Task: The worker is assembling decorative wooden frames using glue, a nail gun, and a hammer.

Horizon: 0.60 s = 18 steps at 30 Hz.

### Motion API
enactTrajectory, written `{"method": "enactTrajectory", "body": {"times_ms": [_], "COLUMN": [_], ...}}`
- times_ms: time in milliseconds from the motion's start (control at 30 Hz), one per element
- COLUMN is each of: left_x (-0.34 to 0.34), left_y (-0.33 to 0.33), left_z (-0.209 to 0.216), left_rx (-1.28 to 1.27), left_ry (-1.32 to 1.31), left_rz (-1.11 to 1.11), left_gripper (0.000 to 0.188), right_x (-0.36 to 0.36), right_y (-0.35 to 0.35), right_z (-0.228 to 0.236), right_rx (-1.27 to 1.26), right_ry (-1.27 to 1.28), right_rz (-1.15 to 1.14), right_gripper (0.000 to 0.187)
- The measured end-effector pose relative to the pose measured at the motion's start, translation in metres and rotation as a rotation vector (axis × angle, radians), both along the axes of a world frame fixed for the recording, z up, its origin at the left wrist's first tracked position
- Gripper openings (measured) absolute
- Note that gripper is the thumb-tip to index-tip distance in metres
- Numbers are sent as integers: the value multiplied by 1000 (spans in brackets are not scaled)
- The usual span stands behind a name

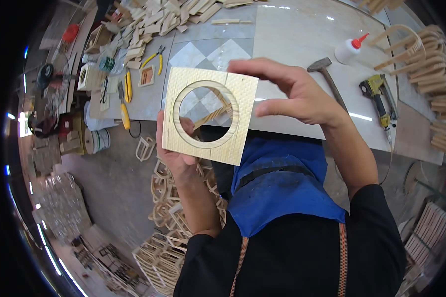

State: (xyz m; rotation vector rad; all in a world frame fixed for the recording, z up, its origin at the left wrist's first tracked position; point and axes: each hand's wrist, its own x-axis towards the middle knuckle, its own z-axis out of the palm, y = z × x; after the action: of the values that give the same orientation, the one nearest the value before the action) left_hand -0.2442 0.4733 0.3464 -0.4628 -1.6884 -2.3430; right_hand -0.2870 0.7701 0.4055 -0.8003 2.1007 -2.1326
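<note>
My left hand grips the lower left of a square pale wooden box held up over the bench's near edge. Its textured front has a large round hole with a smooth wooden rim. Through the hole, a fingertip of that hand and wooden strips inside show. Beside the box's upper right corner is my right hand, its thumb and fingers spread apart. The fingertips reach the top edge; whether they touch it I cannot tell. The thumb stands off the right side.
On the bench lie a hammer, a nail gun, a glue bottle, yellow-handled pliers and a wood-strip pile. Curved wooden pieces are stacked at right. Wooden frames cover the floor below left.
</note>
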Motion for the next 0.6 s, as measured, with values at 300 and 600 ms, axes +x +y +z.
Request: {"method": "enactTrajectory", "body": {"times_ms": [300, 600], "left_x": [-5, -13], "left_y": [-1, 24], "left_z": [7, 22], "left_rx": [1, -16], "left_ry": [10, -233], "left_rz": [-94, 207], "left_gripper": [100, 115], "right_x": [3, 11], "right_y": [2, -4], "right_z": [-5, -6], "right_rx": [-73, -73], "right_ry": [-47, -10], "right_rz": [45, -56], "right_gripper": [63, 63]}}
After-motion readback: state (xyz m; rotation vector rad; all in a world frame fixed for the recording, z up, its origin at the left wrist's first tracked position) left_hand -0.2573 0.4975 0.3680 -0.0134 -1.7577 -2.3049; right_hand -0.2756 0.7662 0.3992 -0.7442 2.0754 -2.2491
